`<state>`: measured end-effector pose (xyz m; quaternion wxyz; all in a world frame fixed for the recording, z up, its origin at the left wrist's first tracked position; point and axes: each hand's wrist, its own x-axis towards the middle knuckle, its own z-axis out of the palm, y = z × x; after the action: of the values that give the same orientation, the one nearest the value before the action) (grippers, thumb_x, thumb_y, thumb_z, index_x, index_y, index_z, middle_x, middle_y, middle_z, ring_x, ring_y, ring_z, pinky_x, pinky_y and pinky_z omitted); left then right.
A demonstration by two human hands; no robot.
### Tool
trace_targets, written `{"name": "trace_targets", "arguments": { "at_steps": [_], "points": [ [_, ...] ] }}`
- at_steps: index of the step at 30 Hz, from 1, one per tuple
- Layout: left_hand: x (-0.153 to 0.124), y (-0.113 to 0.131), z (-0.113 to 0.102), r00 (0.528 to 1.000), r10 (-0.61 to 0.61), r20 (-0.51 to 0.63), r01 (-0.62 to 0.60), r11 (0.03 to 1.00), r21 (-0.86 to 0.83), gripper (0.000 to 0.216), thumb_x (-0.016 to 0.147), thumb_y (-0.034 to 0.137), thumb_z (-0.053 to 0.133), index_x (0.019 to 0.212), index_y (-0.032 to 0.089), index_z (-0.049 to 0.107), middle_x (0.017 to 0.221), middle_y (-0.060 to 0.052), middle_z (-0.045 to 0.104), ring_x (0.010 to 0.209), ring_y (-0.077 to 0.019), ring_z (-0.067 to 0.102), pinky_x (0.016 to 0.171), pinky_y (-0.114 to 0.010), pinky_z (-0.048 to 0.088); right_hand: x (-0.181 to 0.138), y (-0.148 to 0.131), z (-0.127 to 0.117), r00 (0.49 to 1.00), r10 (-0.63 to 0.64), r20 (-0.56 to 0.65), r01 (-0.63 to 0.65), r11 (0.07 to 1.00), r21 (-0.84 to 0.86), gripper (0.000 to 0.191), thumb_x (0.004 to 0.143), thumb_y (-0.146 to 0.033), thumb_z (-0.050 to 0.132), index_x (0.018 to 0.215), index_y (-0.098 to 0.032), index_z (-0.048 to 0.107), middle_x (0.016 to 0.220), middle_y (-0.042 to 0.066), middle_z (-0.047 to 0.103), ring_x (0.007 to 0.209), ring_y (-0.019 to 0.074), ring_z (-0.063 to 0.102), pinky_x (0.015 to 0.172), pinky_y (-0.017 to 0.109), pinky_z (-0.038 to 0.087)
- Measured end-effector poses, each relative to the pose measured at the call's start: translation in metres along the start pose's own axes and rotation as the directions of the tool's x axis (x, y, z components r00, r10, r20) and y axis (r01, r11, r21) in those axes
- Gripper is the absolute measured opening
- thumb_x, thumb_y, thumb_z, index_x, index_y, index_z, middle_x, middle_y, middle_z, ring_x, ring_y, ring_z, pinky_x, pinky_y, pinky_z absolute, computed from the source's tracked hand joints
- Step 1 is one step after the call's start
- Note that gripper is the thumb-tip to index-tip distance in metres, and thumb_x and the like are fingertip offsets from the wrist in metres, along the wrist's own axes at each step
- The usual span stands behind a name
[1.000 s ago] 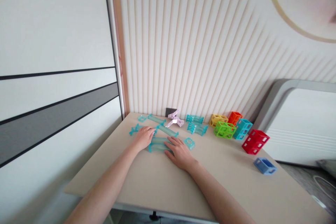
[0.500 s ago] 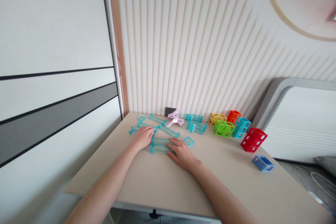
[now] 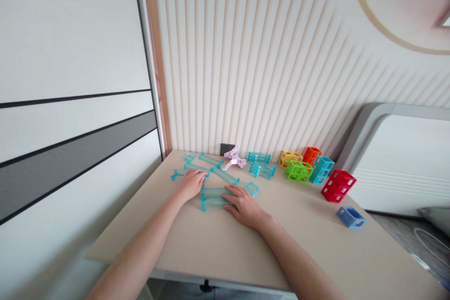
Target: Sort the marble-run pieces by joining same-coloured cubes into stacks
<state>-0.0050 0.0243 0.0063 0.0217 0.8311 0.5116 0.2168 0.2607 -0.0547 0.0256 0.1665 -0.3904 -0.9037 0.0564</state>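
Note:
My left hand (image 3: 192,184) lies over a translucent teal track piece (image 3: 179,173) on the left of the table, fingers bent down across it. Its palm hides the middle of that piece. My right hand (image 3: 242,204) rests palm down, fingers stretched out, across the right ends of two more teal track pieces (image 3: 213,203) lying side by side. Behind the hands, further teal tracks (image 3: 227,176) lie at angles. A small teal ring-shaped piece (image 3: 252,189) sits just beyond my right hand.
A lilac propeller-shaped piece (image 3: 234,158) and two short teal pieces (image 3: 262,170) lie near the wall. To the right stand open-sided blocks: green (image 3: 298,171), yellow, orange, teal, red (image 3: 338,186) and blue (image 3: 351,217). A cabinet (image 3: 70,173) borders the table's left.
The two tracks by my right hand sit slightly nearer the table's front edge. The piece under my left hand has shifted a little. Both hands stay almost in place.

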Motion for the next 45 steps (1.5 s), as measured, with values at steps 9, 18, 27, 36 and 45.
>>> {"name": "trace_targets", "arguments": {
  "at_steps": [9, 18, 27, 36, 45],
  "points": [
    [0.000, -0.001, 0.005, 0.999, -0.014, -0.041, 0.013, 1.000, -0.010, 0.033, 0.097, 0.030, 0.044, 0.120, 0.022, 0.066, 0.130, -0.011, 0.061, 0.122, -0.0274, 0.056, 0.109, -0.043, 0.040, 0.000, -0.001, -0.001, 0.999, 0.028, 0.024, -0.028, 0.999, 0.030, 0.033, 0.098, -0.037, 0.052, 0.126, -0.024, 0.062, 0.147, 0.009, 0.052, 0.138, 0.0275, 0.043, 0.113, 0.045, 0.037],
    [-0.004, 0.021, -0.010, 0.973, 0.222, -0.060, -0.225, 0.973, -0.052, 0.033, 0.094, 0.042, 0.052, 0.117, 0.024, 0.068, 0.128, -0.007, 0.062, 0.124, -0.0250, 0.052, 0.113, -0.042, 0.037, 0.000, 0.001, 0.000, 0.999, 0.022, 0.023, -0.023, 0.999, 0.047, 0.031, 0.097, -0.035, 0.052, 0.124, -0.024, 0.061, 0.147, 0.009, 0.051, 0.139, 0.0274, 0.042, 0.113, 0.046, 0.037],
    [-0.003, 0.016, 0.003, 0.975, 0.220, -0.010, -0.219, 0.967, -0.133, 0.030, 0.092, 0.029, 0.055, 0.118, 0.024, 0.069, 0.129, -0.007, 0.063, 0.124, -0.0248, 0.055, 0.110, -0.042, 0.042, -0.001, 0.002, -0.001, 1.000, -0.001, 0.007, 0.000, 0.997, 0.082, 0.028, 0.097, -0.032, 0.052, 0.122, -0.022, 0.062, 0.147, 0.011, 0.050, 0.136, 0.0272, 0.044, 0.113, 0.046, 0.037],
    [-0.001, 0.007, 0.011, 0.970, 0.244, -0.013, -0.240, 0.942, -0.236, 0.027, 0.092, 0.031, 0.058, 0.115, 0.025, 0.071, 0.129, -0.008, 0.064, 0.126, -0.0267, 0.054, 0.111, -0.045, 0.042, -0.002, 0.009, -0.001, 1.000, -0.025, -0.015, 0.027, 0.986, 0.164, 0.027, 0.096, -0.030, 0.053, 0.120, -0.022, 0.063, 0.145, 0.011, 0.051, 0.134, 0.0265, 0.046, 0.113, 0.047, 0.038],
    [0.001, -0.001, 0.016, 0.971, 0.239, -0.017, -0.233, 0.923, -0.306, 0.029, 0.091, 0.034, 0.059, 0.114, 0.023, 0.071, 0.127, -0.011, 0.065, 0.125, -0.0274, 0.055, 0.110, -0.045, 0.042, -0.005, 0.011, -0.005, 0.998, -0.053, -0.040, 0.062, 0.957, 0.284, 0.027, 0.097, -0.030, 0.053, 0.121, -0.022, 0.062, 0.146, 0.012, 0.050, 0.135, 0.0253, 0.046, 0.112, 0.047, 0.039]
  ]
}}
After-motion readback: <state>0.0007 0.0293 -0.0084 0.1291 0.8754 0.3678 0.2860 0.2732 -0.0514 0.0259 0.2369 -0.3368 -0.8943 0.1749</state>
